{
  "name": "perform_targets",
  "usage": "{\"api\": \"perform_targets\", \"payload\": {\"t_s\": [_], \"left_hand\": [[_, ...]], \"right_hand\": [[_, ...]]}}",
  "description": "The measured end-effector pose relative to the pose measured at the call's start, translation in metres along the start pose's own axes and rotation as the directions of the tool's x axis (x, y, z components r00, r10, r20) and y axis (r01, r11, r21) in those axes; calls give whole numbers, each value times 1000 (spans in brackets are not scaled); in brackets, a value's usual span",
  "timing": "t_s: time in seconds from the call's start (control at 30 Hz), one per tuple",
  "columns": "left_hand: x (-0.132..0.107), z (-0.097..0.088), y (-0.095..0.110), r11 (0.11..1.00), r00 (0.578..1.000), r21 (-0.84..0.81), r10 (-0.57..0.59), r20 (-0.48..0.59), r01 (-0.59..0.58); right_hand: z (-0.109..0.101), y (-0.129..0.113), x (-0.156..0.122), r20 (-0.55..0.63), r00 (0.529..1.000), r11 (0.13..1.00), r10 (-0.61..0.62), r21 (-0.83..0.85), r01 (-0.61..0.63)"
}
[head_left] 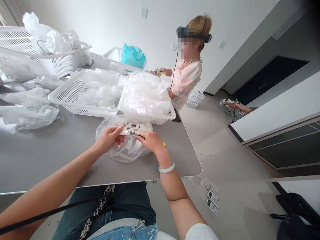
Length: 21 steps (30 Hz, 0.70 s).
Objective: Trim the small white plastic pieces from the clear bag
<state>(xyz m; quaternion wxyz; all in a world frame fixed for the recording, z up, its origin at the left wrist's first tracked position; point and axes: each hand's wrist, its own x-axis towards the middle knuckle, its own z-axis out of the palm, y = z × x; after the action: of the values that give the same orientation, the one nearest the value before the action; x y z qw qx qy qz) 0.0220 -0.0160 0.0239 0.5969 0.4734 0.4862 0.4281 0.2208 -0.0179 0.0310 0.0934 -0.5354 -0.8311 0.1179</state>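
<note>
Here, the grey-topped table (72, 150) forms the work surface before me, its rounded near corner at the right. A co-worker (187, 81) in a pink patterned top stands beyond the far right side. Two white slotted baskets sit side by side on the surface: a left basket (86, 111) and a right basket (150, 119). Both contain crumpled clear plastic (147, 95). Directly in front of them lies a clear plastic bag (127, 151), spread low and bearing a heap of small white pieces.

A dark phone (176, 116) rests beside the right basket, near the table edge. My left hand (111, 137) and right hand (153, 141) are positioned above the bag, close together. The right grip is closed around a slim yellow-ended tool (164, 144); its dark front end points toward the left fingers, and most of its body is hidden by my hand. The left grip pinches one white piece (124, 132) between thumb and fingers. The loose white pieces (135, 127) lie just beyond both hands, within the bag's outline.
</note>
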Motion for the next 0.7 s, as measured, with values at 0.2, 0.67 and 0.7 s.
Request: {"api": "perform_targets", "payload": {"t_s": [0.2,0.67,0.7], "left_hand": [[2,-6,0,998,999,-51,21,30,-20],[-9,45,-16,969,916,72,248,-314,-237],[-12,48,-16,959,897,112,283,-339,-260]], "right_hand": [[5,6,3,118,993,999,-15,42,10],[51,-38,37,-293,927,653,233,754,75],[51,-36,41,-280,927,600,251,796,78]]}}
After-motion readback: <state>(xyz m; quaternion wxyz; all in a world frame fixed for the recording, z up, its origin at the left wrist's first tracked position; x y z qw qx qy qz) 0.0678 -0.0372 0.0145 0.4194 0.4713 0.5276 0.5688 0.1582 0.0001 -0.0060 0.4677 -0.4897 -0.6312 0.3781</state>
